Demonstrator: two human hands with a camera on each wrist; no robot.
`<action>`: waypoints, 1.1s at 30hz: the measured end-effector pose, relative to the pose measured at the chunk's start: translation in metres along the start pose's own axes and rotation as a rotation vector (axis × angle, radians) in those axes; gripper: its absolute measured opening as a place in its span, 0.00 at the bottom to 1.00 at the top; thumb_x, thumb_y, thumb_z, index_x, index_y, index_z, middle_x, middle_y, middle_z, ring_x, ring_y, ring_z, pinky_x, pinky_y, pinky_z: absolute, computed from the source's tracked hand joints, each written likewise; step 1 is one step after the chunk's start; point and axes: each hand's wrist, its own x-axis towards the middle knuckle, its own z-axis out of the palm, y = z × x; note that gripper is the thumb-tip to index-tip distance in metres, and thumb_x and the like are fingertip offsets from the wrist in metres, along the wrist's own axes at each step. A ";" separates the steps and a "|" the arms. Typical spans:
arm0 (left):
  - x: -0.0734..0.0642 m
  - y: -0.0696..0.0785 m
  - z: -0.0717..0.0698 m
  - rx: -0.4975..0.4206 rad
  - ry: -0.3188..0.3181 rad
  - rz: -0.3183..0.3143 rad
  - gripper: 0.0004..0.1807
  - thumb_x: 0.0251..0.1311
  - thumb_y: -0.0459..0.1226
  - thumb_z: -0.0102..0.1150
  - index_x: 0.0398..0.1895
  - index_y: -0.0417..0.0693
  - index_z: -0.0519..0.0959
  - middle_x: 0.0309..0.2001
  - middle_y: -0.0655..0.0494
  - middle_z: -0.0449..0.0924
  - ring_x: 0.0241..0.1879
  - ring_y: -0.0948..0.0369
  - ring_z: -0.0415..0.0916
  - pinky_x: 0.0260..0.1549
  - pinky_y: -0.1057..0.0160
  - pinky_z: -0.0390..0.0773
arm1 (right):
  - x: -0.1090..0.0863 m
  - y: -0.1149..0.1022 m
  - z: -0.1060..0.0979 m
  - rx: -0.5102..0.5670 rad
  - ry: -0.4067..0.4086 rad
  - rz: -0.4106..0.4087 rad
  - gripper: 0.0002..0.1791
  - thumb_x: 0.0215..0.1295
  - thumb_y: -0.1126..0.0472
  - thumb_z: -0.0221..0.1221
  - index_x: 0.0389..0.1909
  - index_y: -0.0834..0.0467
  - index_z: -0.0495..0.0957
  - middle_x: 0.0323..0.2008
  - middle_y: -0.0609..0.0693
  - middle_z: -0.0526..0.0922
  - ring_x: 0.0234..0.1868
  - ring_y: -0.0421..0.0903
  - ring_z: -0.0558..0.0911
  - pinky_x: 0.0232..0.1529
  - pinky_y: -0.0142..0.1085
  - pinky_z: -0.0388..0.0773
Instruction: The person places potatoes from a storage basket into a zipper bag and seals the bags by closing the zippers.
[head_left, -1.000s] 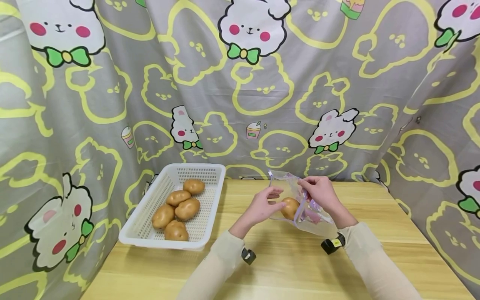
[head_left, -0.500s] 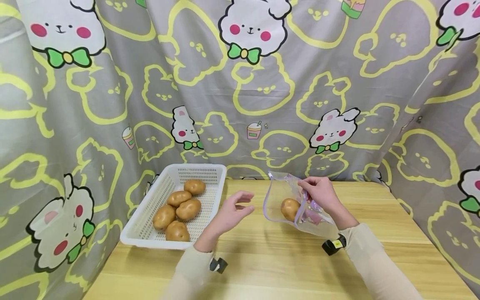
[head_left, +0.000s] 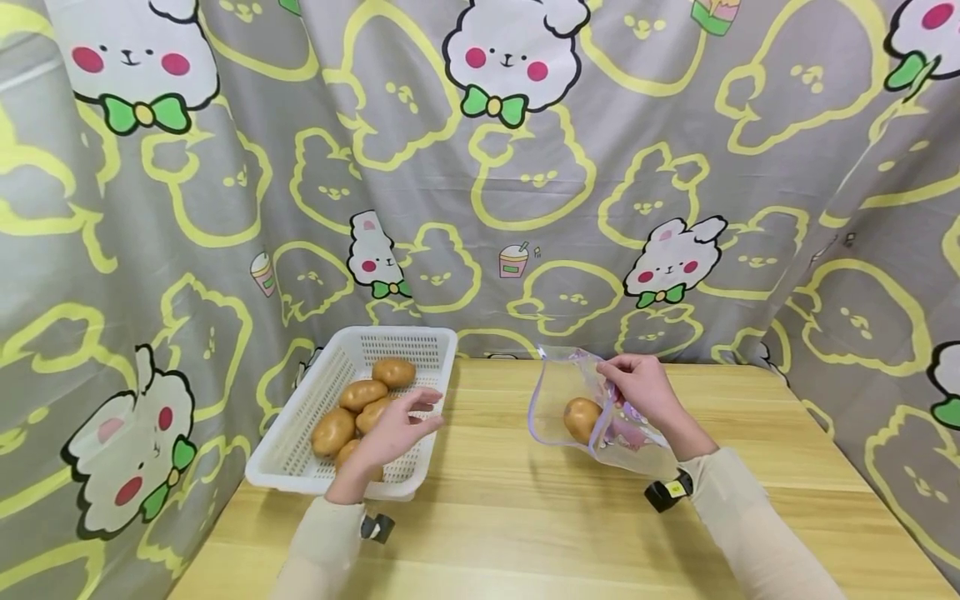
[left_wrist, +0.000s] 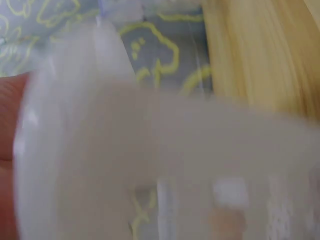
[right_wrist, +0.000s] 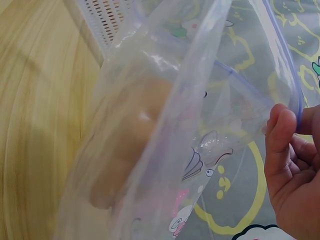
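Observation:
My left hand (head_left: pixel 395 433) hovers over the right side of a white perforated basket (head_left: pixel 262 450), fingers spread and holding nothing. Below and beside it lie several brown potatoes (head_left: pixel 332 432), some partly covered by the hand. The left wrist view is filled by the blurred white basket wall (left_wrist: pixel 125 140), with part of a finger (left_wrist: pixel 9 150) at the left edge. My right hand (head_left: pixel 643 390) pinches the purple-edged opening of a clear zip bag (head_left: pixel 553 387). Inside the bag sits a potato (head_left: pixel 582 419), also visible through the plastic in the right wrist view.
The basket stands at the left on a light wooden table (head_left: pixel 517 533). A grey curtain (head_left: pixel 435 192) with cartoon prints hangs behind and along both sides. Black cameras are strapped to both wrists.
My left hand has drawn away from the potato in the bag and swung left to above the basket. My right hand has stayed at the bag's edge.

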 end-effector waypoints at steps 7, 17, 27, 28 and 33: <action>-0.013 -0.039 -0.033 0.104 -0.039 -0.053 0.18 0.58 0.33 0.62 0.51 0.36 0.75 0.50 0.42 0.77 0.51 0.42 0.71 0.51 0.44 0.70 | 0.000 0.000 0.001 -0.001 -0.003 -0.003 0.17 0.66 0.57 0.58 0.35 0.71 0.80 0.15 0.51 0.75 0.13 0.49 0.75 0.13 0.34 0.73; -0.026 -0.071 -0.062 0.220 -0.050 -0.092 0.21 0.53 0.33 0.66 0.49 0.30 0.75 0.47 0.38 0.77 0.48 0.41 0.73 0.49 0.44 0.71 | -0.002 -0.003 0.000 -0.009 -0.002 0.006 0.17 0.66 0.57 0.58 0.34 0.70 0.80 0.14 0.51 0.74 0.13 0.48 0.74 0.14 0.34 0.72; -0.031 -0.080 -0.068 0.293 -0.104 -0.105 0.17 0.49 0.28 0.67 0.44 0.32 0.77 0.40 0.40 0.79 0.44 0.42 0.74 0.45 0.43 0.72 | -0.002 -0.002 -0.001 -0.005 -0.004 0.005 0.18 0.67 0.56 0.57 0.35 0.71 0.80 0.14 0.50 0.74 0.12 0.42 0.72 0.13 0.33 0.72; -0.031 -0.081 -0.068 0.294 -0.106 -0.109 0.17 0.49 0.28 0.67 0.43 0.32 0.77 0.40 0.40 0.79 0.43 0.42 0.74 0.46 0.43 0.72 | -0.002 -0.002 -0.001 -0.002 -0.002 0.009 0.17 0.66 0.56 0.57 0.35 0.71 0.80 0.14 0.50 0.74 0.12 0.42 0.72 0.13 0.33 0.72; -0.031 -0.083 -0.069 0.327 -0.126 -0.112 0.16 0.49 0.30 0.68 0.42 0.34 0.77 0.40 0.41 0.78 0.43 0.43 0.75 0.44 0.46 0.73 | -0.003 -0.003 -0.001 0.001 -0.009 0.005 0.18 0.66 0.56 0.57 0.35 0.71 0.79 0.15 0.50 0.75 0.11 0.42 0.72 0.12 0.33 0.71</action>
